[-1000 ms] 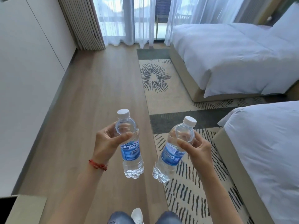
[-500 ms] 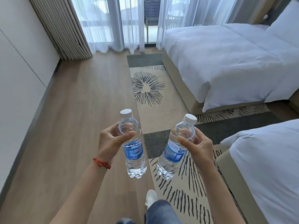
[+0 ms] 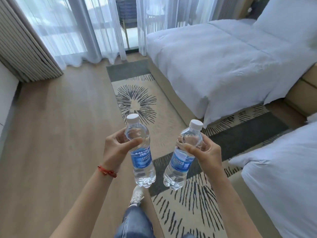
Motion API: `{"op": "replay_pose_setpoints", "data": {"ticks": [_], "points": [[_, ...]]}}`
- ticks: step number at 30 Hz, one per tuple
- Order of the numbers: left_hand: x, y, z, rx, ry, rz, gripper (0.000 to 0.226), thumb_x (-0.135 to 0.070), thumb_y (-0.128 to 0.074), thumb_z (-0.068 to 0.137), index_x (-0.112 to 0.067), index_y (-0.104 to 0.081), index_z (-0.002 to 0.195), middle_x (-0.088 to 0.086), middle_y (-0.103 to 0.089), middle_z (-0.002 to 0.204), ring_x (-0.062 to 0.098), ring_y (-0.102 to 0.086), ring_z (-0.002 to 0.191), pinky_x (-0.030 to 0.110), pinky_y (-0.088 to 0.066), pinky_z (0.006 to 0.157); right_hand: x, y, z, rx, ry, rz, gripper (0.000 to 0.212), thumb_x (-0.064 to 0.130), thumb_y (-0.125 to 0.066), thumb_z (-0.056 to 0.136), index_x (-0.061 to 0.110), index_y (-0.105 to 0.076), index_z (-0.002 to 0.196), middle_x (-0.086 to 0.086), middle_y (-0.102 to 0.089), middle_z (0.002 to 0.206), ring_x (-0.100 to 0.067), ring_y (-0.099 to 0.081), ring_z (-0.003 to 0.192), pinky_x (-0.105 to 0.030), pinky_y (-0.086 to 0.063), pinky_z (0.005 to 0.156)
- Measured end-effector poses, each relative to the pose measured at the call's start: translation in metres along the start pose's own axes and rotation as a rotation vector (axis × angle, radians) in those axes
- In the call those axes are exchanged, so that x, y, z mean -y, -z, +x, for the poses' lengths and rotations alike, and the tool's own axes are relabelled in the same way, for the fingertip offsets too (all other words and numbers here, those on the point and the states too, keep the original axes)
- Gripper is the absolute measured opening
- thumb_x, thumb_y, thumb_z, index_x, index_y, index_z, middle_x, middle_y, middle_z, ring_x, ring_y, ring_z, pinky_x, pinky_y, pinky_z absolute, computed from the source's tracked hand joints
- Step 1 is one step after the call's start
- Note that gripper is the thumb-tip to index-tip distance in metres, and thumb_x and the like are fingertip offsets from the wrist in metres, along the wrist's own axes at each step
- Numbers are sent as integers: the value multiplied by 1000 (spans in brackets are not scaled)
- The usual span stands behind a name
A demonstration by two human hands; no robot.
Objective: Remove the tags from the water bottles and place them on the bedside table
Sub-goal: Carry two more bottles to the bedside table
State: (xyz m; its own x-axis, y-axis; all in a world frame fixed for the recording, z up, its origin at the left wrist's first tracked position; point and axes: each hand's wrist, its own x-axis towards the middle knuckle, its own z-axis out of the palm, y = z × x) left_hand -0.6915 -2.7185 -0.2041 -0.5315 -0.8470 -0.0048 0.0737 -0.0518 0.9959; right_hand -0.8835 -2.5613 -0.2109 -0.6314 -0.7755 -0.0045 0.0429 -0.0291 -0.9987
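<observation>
- Low in the middle of the view, your left hand [image 3: 115, 148] grips the left bottle [image 3: 140, 152] at its shoulder, thumb across the near side and fingers curled round the far side.
- Just right of it, your right hand [image 3: 208, 152] grips the right bottle [image 3: 182, 156] the same way, thumb laid over the clear plastic above the label.
- Both bottles hang in the air over the floor [image 3: 56, 134], near each other but apart, each with a white cap and a blue label.
- Your left bottle stands close to upright; your right bottle tilts, cap to the right and base swung left.
- You cannot tell from this view whether any tag hangs on either bottle.
- A red bracelet [image 3: 107, 171] circles your left wrist.
- Below the bottles, your jeans [image 3: 135, 222] and a white shoe [image 3: 136, 196] show at the left edge of the patterned rug [image 3: 137, 100].
- Far right, a white bed [image 3: 223, 62] stands along the rug; a second bed [image 3: 281, 177] sits near right.
- Far left, sheer curtains [image 3: 82, 31] hang over the window.
</observation>
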Motion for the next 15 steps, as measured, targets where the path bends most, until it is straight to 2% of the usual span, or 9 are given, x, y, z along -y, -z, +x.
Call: {"op": "replay_pose_setpoints", "data": {"ticks": [2, 6, 9, 11, 15], "points": [[4, -1, 42, 63, 7, -3, 41, -16, -84, 54, -15, -71, 92, 0, -75, 86, 16, -69, 80, 23, -55, 69, -3, -5, 28, -60, 7, -10, 48, 21, -76, 59, 15, -64, 106, 9, -75, 85, -9, -70, 81, -15, -53, 66], [-1, -6, 131, 183, 38, 13, 49, -24, -87, 47, -13, -71, 92, 1, -75, 84, 16, -68, 79, 25, -56, 70, -4, -17, 83, -188, 20, -18, 37, 19, -75, 61, 23, -65, 97, 10, -74, 83, -8, -70, 80, -17, -54, 67], [-8, -13, 188, 292, 36, 43, 40, -22, -79, 51, -18, -71, 90, -2, -75, 84, 14, -69, 79, 22, -55, 69, -1, -26, 119, -283, 24, -29, 37, 23, -75, 61, 21, -66, 96, 8, -74, 81, -8, -69, 79, -17, -54, 66], [-11, -20, 222, 364, 28, 54, 38, -21, -76, 54, -19, -70, 91, -6, -75, 83, 10, -69, 78, 17, -53, 65, 0, -28, 138, -339, 35, -45, 30, 19, -75, 65, 21, -67, 94, 9, -74, 81, -6, -68, 78, -15, -53, 65], [-8, -44, 273, 489, 57, 56, 47, -21, -75, 54, -10, -67, 99, -8, -74, 81, 8, -69, 76, 15, -52, 63, -2, -20, 161, -468, 17, -29, 30, 22, -75, 63, 21, -68, 92, 9, -74, 82, -5, -69, 78, -15, -52, 64]]}}
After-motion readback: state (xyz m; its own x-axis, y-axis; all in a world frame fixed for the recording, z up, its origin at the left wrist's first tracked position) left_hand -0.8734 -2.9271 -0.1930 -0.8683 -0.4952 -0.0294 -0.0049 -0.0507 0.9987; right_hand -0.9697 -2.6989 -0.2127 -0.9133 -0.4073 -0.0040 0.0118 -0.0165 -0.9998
